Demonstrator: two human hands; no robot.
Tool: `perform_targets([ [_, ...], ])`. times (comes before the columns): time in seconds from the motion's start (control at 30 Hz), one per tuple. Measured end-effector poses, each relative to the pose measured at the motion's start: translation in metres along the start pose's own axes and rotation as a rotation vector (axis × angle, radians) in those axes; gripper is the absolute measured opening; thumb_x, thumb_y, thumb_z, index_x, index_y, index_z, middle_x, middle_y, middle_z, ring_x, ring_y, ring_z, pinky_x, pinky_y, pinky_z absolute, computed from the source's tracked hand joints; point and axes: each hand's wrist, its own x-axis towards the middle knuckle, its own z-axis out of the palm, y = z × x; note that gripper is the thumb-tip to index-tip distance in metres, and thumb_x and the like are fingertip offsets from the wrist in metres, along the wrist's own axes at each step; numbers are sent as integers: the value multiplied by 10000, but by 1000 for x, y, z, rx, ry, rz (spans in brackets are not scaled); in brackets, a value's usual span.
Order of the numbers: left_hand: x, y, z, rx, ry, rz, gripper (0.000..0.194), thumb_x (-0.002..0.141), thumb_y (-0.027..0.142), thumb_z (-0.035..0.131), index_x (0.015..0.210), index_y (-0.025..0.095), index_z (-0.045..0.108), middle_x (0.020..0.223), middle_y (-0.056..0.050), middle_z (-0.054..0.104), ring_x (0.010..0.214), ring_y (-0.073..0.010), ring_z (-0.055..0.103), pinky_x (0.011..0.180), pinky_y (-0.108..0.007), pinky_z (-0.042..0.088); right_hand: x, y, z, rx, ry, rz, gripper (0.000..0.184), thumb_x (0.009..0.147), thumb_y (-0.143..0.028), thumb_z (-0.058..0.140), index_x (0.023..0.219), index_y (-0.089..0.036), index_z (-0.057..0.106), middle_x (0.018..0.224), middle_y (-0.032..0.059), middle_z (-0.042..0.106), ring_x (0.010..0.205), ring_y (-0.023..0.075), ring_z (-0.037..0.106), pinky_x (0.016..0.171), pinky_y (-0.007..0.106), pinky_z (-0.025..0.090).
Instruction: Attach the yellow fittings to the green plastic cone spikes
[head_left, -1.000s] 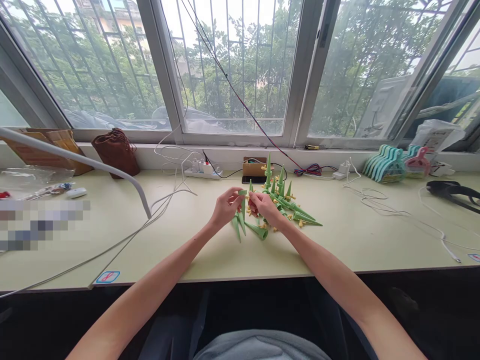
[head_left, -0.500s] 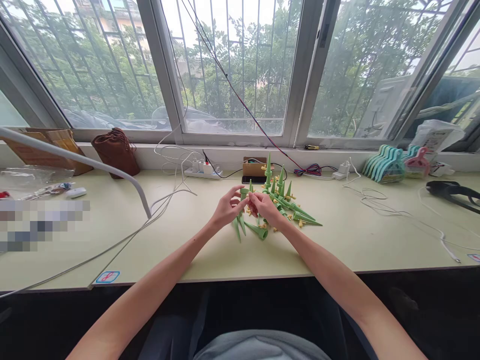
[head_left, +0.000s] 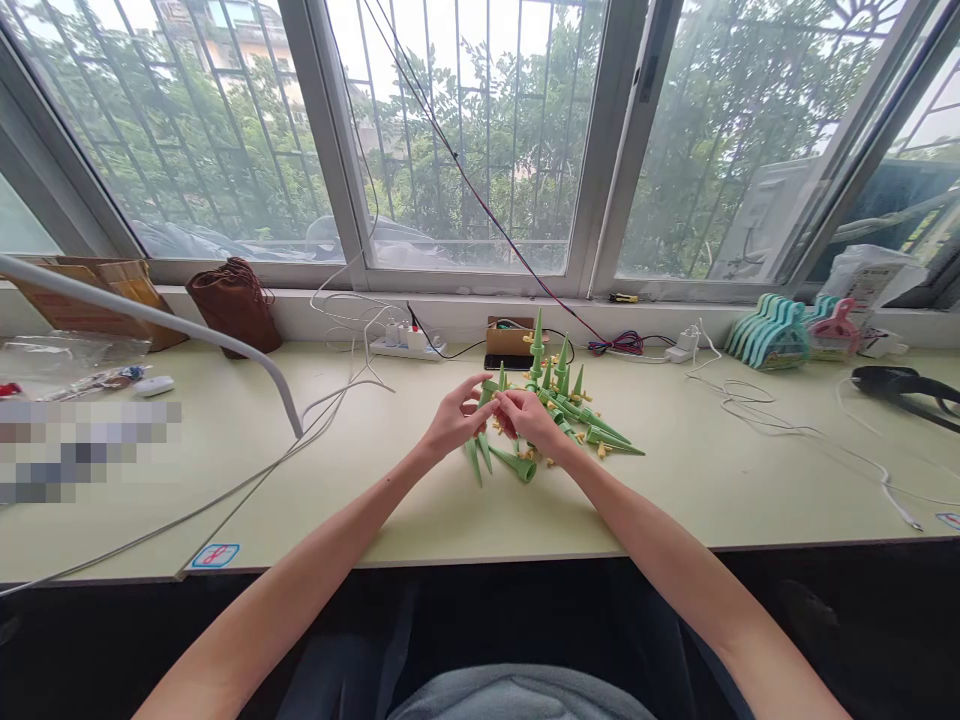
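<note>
My left hand (head_left: 456,415) is closed around a green plant watering spike (head_left: 489,388), its wide end showing by the index finger. Close against it, my right hand (head_left: 529,418) pinches at the spike with thumb and fingertips; what sits between them is too small and hidden to make out. Several more green spikes with small yellow valves lie or stand just beyond and right of my hands, among them a tall upright spike (head_left: 537,345). One loose spike (head_left: 517,463) lies on its side below my right hand, open end facing me.
A phone (head_left: 508,362) and a small cardboard box (head_left: 510,332) are behind the pile. A power strip (head_left: 407,346), white cables and a brown pouch (head_left: 234,308) stand left. Teal hangers (head_left: 769,330) and a black headband-like item (head_left: 907,385) are right.
My hands stay together at the same spot, with only a slight shift of the fingers. The pile of spikes has not changed.
</note>
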Motion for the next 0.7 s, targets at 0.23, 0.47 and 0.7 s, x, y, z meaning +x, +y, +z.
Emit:
perform_targets([
  [0.23, 1, -1, -1, 23, -18, -16, 599, 792, 500, 683, 1290, 200, 543, 766, 7, 571, 459, -68, 518, 392, -183, 388, 1, 1, -1, 10, -17, 39, 518, 888, -625, 496, 614, -186, 477, 482, -46, 465, 373, 73, 429, 371, 217, 327],
  [0.47, 2, -6, -1, 18, -50, -19, 638, 791, 495, 686, 1318, 175, 520, 737, 13, 558, 459, -79, 512, 412, -210, 414, -1, -1, -1, -17, -27, 39, 518, 885, -610, 507, 590, -186, 478, 472, -44, 459, 378, 74, 425, 384, 218, 330],
  [0.7, 2, -9, -1, 42, -65, -15, 652, 800, 466, 679, 1343, 153, 498, 702, 27, 525, 458, -89, 517, 402, -215, 422, -2, 0, -2, -42, -15, 26, 520, 889, -602, 505, 580, -187, 462, 471, -47, 451, 377, 73, 421, 388, 219, 317],
])
